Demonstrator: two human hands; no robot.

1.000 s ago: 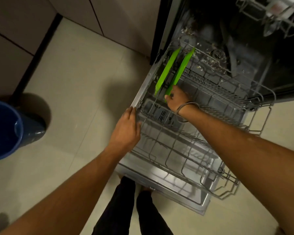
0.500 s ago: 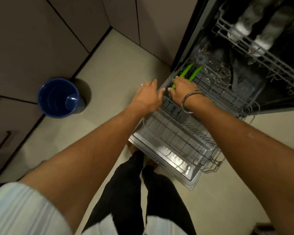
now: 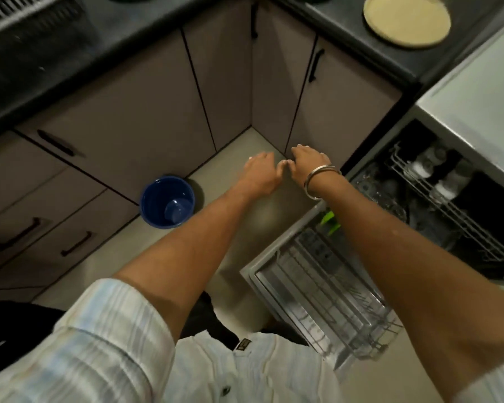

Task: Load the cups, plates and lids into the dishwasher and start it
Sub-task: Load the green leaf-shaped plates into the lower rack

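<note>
While both hands are empty, left hand (image 3: 259,173) and right hand (image 3: 306,162) loosely spread, reach up past the fingertips for the beige plate (image 3: 406,20); grip its rim, then lower it behind the right wrist into the lower rack (image 3: 326,289).

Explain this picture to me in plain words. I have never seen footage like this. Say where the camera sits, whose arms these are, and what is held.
The camera sits on a person's head, looking down, so both arms are that person's own. The left hand and right hand, which wears a metal bangle, reach forward with relaxed fingers; neither has a grip on anything. At right is an open dishwasher, its lower rack pulled out, with green pieces standing in it. A beige plate lies on the dark counter above. A blue bucket stands on the floor.
</note>
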